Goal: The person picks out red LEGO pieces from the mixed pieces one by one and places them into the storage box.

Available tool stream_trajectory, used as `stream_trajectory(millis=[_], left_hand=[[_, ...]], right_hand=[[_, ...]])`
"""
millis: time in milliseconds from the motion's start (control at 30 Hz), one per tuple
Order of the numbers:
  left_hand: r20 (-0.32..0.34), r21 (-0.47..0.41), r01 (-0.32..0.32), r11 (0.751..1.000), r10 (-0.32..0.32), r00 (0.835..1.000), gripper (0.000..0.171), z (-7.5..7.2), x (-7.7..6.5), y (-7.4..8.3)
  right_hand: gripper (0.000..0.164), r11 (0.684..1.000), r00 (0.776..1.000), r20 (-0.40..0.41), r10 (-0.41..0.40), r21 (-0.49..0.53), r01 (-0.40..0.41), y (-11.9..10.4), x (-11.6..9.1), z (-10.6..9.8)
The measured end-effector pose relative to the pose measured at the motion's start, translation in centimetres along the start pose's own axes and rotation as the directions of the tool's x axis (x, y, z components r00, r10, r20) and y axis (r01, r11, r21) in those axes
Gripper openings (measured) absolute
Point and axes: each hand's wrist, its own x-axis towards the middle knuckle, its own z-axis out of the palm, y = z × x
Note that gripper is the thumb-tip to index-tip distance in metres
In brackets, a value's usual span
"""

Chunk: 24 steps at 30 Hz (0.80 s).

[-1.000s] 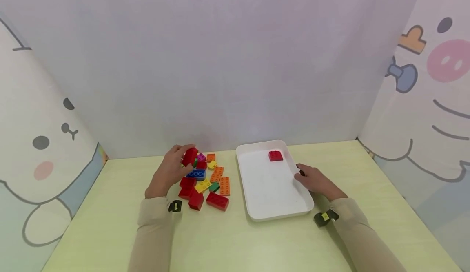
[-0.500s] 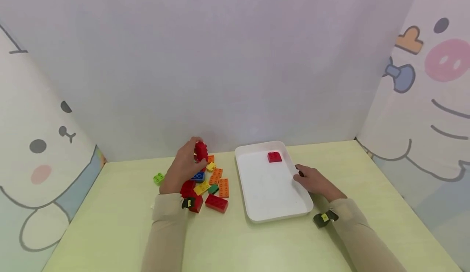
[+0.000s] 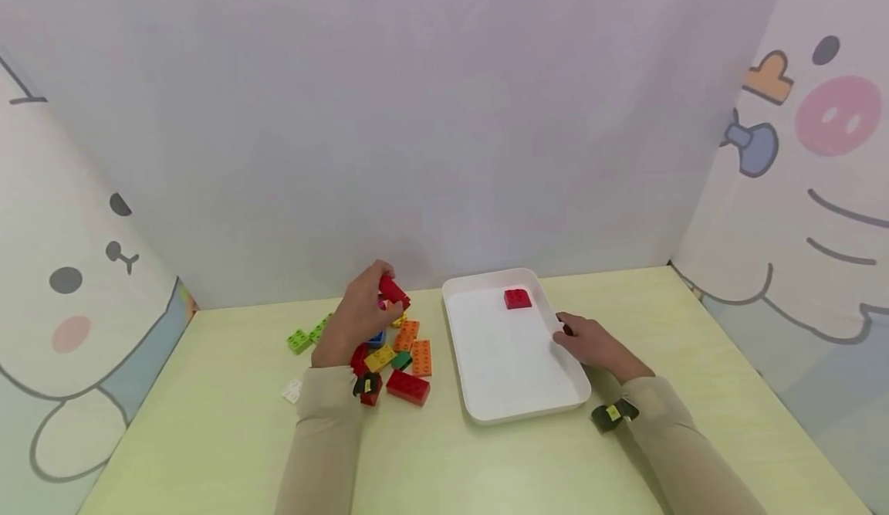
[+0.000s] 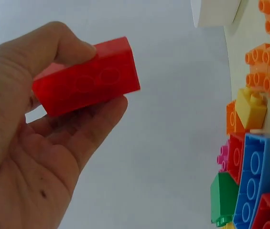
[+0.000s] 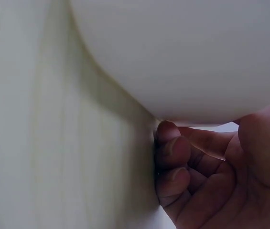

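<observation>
My left hand [image 3: 357, 312] is above the back of a pile of toy building bricks. Between thumb and fingers it pinches a red building brick [image 4: 89, 78], raised and tilted, its hollow-looking side facing the left wrist camera. At the right side of the white tray [image 3: 514, 368], my right hand [image 3: 596, 343] holds the rim. Its curled fingers [image 5: 173, 152] sit low against the tray's outer wall in the right wrist view. One red brick [image 3: 517, 299] lies in the tray near its far end.
Orange bricks [image 3: 421, 358], a yellow brick [image 3: 379, 358], a long red brick [image 3: 408, 387] and a blue brick [image 4: 264, 167] lie left of the tray. Lime green bricks [image 3: 299, 340] and a white brick [image 3: 292, 391] are farther left. A pale wall [image 3: 444, 152] stands behind the table.
My left hand has lifted the red brick and moved right with it, uncovering the lime green and white bricks. The right hand stays at the tray's edge.
</observation>
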Motion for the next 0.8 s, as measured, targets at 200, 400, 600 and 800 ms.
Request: stream_trajectory(millis=[200, 400, 600, 800], left_hand=[[0.015, -0.037, -0.065, 0.997, 0.066, 0.998, 0.046, 1.3, 0.5, 1.3], [-0.023, -0.031, -0.194, 0.981, 0.193, 0.981, 0.031, 2.6, 1.4, 3.1], [0.01, -0.052, -0.199, 0.979, 0.199, 0.98, 0.037, 3.6, 1.9, 4.7], [0.029, -0.033, -0.159, 0.987, 0.16, 0.987, 0.044, 4.3, 2.0, 5.3]], right_hand=[[0.049, 1.0, 1.0, -0.005, -0.004, 0.0, 0.004, 0.2, -0.2, -0.1], [0.049, 1.0, 1.0, -0.013, -0.001, -0.004, 0.001, 0.1, -0.3, 0.0], [0.047, 1.0, 1.0, -0.01, -0.011, 0.003, 0.011, 0.0, -0.2, -0.1], [0.046, 1.0, 1.0, -0.012, -0.005, 0.008, 0.005, -0.1, -0.1, 0.0]])
